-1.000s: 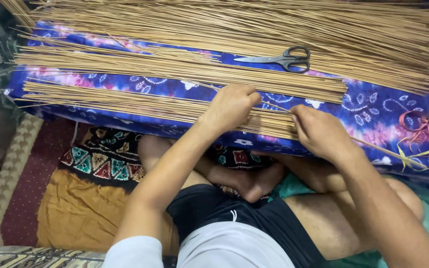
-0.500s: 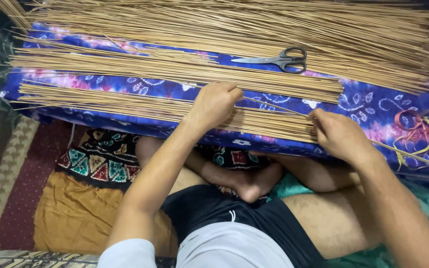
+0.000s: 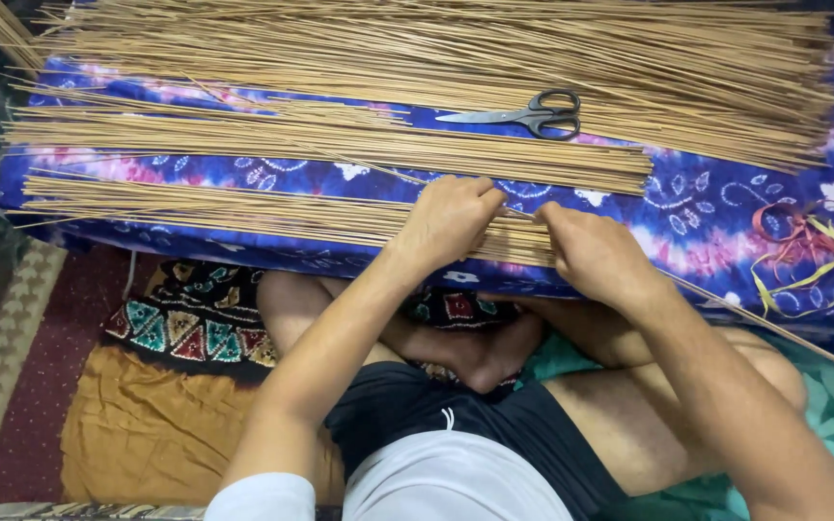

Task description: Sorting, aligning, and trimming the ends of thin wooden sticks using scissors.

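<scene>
Person sits cross-legged on a patterned mat [image 3: 195, 328], both hands on the nearest bundle of thin tan sticks [image 3: 243, 207]. Left hand [image 3: 451, 220] lies palm-down on the bundle's right end, fingers [image 3: 483, 193] curled over the sticks and pressing them; whether they close around any is hidden. Right hand [image 3: 591, 253] sits just right of it, nearly touching, fingers [image 3: 554, 220] bent and pinching the stick ends. That bundle runs left from the fingers along the near edge of a blue and purple floral cloth [image 3: 707, 217] covering a low worktop. One loose stick [image 3: 774, 323] slants down to the right from under the right hand. Just beyond the fingers, a second stick bundle [image 3: 320, 140] lies parallel. Past that, black-handled scissors [image 3: 528, 114] lie closed on the cloth. Beyond the scissors, a large stick pile [image 3: 456, 48] spans the cloth. Well right of the fingers, tangled red and yellow ribbon [image 3: 808, 246].
</scene>
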